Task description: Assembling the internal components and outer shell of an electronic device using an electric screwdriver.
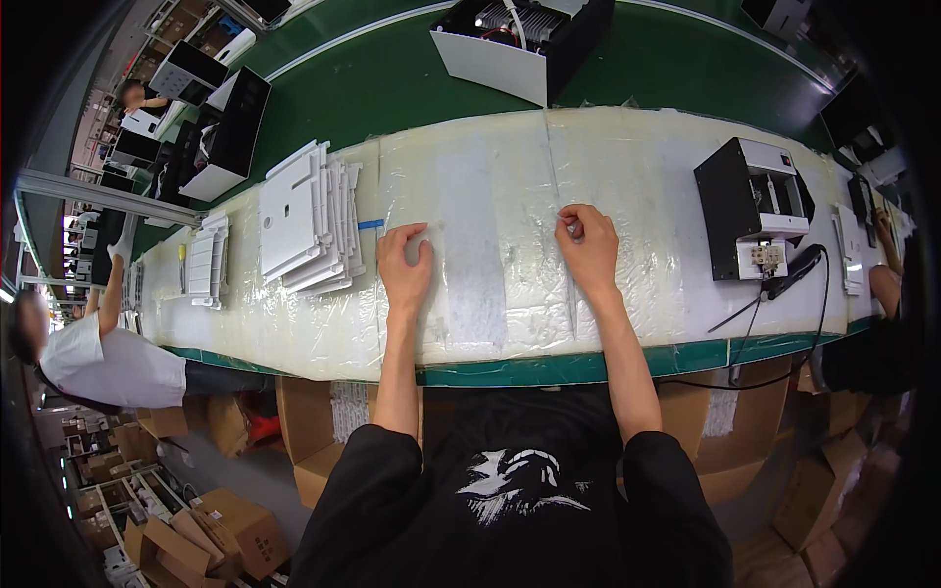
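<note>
My left hand is over the film-covered work surface, with its fingers bent and the thumb apart; nothing shows in it. Just left of it is a stack of white plastic panels, and a short blue strip lies between the two. My right hand is farther right, its fingers curled in toward the thumb. Whatever those fingers hold, if anything, is too small or hidden to make out. The nearest thing on its right is a black and white boxy device, beside a black-handled tool with a cable.
Beyond the surface runs a green conveyor belt carrying an opened white and black appliance housing. More white panels lie at the left. A person in a white shirt works there; another's arm shows at far right. Cardboard boxes stand below.
</note>
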Demonstrator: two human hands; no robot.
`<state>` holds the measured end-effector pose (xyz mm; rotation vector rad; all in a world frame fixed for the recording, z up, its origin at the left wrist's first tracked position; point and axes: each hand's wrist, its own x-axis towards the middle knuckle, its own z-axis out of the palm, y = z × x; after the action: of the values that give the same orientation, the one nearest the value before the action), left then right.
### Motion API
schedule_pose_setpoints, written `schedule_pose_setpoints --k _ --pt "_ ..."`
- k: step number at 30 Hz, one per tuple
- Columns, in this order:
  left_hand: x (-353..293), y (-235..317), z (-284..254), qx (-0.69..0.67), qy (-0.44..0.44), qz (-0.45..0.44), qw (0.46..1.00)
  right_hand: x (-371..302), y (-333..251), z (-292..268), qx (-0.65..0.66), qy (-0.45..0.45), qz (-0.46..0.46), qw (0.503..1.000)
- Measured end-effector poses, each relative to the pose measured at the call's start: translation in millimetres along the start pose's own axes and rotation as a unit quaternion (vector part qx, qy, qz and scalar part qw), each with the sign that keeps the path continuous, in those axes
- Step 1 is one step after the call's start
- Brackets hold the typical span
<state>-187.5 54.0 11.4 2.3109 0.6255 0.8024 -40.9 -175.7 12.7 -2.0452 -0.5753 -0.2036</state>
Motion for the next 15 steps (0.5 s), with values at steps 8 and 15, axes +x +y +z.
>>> schedule_pose_setpoints --k 8,15 --pt "3.1 -2.0 -0.5 -0.017 -0.016 -0.018 1.0 1.3 -1.2 -0.3 0.003 -0.004 0.007 1.0" --pt "6.9 -4.4 1.1 0.01 -0.034 0.004 0.999 1.0 1.1 -0.7 0.0 0.001 -0.007 1.0"
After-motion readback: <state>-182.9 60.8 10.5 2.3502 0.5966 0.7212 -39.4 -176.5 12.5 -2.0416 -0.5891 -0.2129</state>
